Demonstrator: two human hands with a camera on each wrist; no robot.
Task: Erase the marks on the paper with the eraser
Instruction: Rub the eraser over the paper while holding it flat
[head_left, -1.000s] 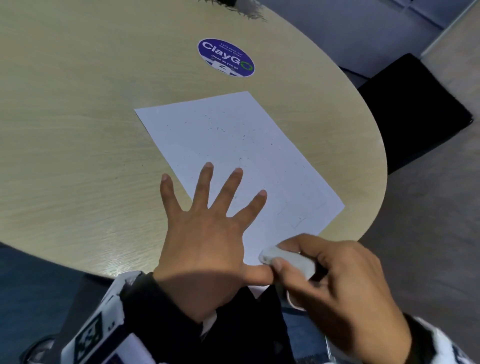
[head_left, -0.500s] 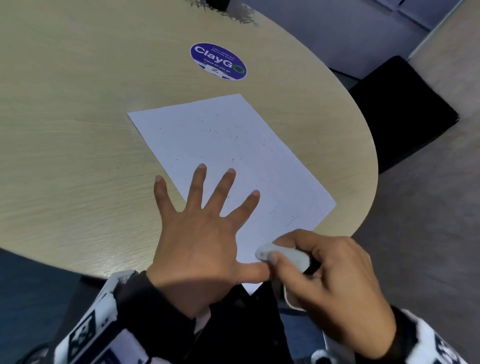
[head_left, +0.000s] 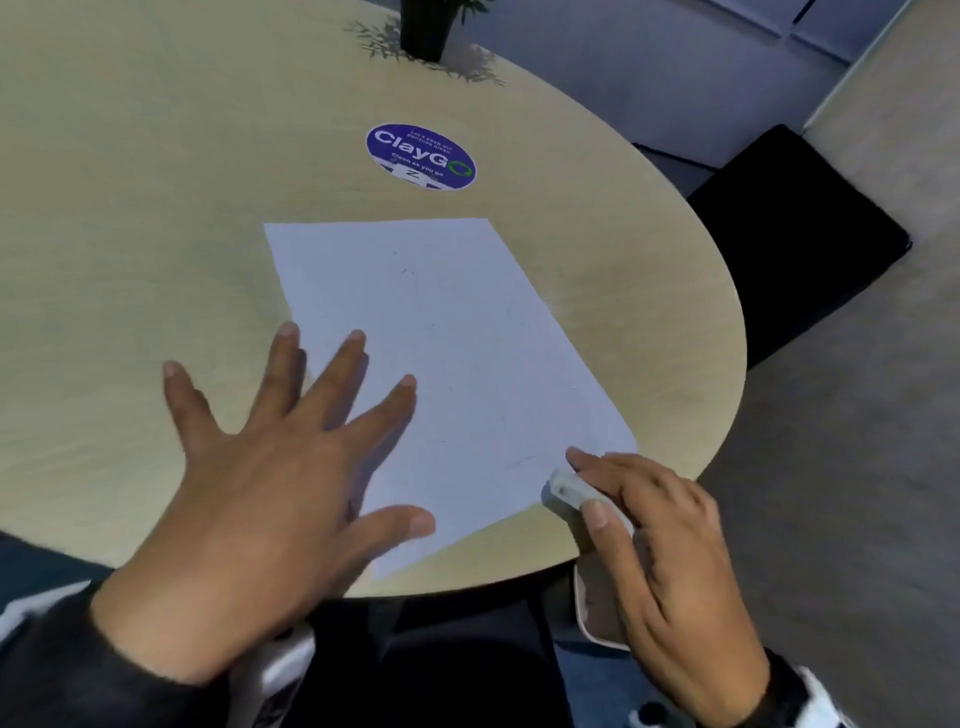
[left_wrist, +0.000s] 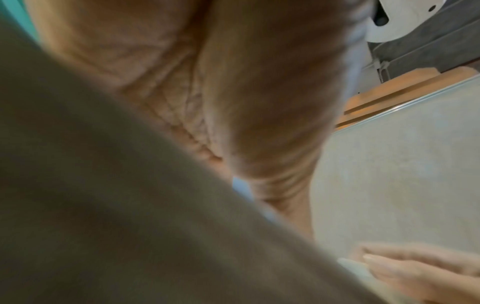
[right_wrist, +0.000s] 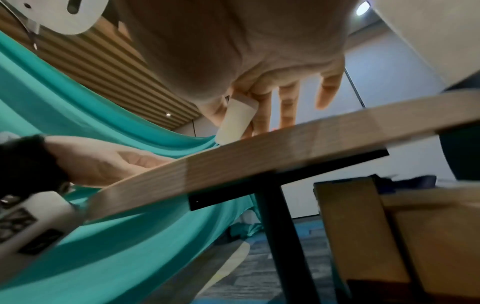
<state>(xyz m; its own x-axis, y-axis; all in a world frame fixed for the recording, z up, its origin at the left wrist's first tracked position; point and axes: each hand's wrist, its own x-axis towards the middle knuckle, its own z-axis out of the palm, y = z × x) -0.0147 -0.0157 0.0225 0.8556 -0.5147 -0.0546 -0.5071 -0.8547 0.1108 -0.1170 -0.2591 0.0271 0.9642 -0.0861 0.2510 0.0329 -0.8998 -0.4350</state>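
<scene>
A white sheet of paper (head_left: 447, 353) lies on the round wooden table (head_left: 130, 208), with faint pencil marks (head_left: 521, 460) near its right corner. My left hand (head_left: 291, 447) lies flat with fingers spread on the sheet's left part, some fingers on the bare table. At the paper's near right corner my right hand (head_left: 644, 514) pinches a white eraser (head_left: 569, 488) between thumb and forefinger, its tip down on the paper's edge. In the right wrist view the eraser (right_wrist: 237, 121) sits under the fingers (right_wrist: 288, 102) above the table edge (right_wrist: 285, 148).
A round blue ClayGO sticker (head_left: 421, 156) is stuck on the table beyond the paper. A dark plant pot (head_left: 428, 26) stands at the far edge. A black seat (head_left: 800, 234) is to the right, below table level. The table rim runs just under my right hand.
The view shifted and the paper now lies turned more upright. My right hand moved the eraser from beside my left thumb to the paper's right corner. My left hand stayed flat.
</scene>
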